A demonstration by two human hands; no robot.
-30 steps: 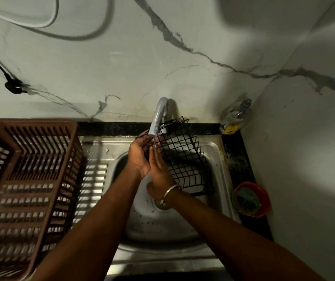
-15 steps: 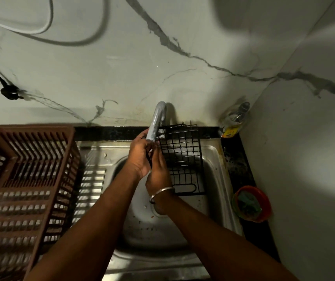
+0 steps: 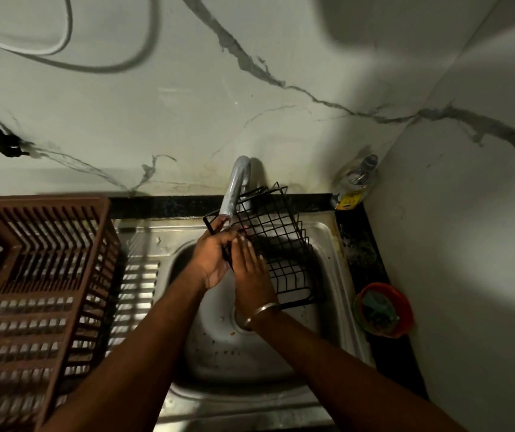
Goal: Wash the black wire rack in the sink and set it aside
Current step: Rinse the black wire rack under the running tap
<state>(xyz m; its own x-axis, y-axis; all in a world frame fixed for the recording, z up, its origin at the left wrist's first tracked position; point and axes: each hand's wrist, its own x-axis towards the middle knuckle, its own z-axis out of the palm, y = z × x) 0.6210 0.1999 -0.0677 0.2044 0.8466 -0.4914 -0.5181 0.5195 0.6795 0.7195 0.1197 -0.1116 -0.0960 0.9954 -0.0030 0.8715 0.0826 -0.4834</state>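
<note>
Black wire rack (image 3: 276, 244), one, touching two hands (image 3: 211, 260) (image 3: 251, 271).

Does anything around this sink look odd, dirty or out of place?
Nothing looks broken. The rack is tilted only because the left hand grips its edge under the tap, with the right hand flat against it. Small reddish specks dot the bottom of the sink, and the counter to its right looks stained.

The black wire rack (image 3: 276, 244) turned from square-on to slanted toward the back right corner of the steel sink (image 3: 328, 232); the right hand (image 3: 251, 269) flattened against its grid.
</note>
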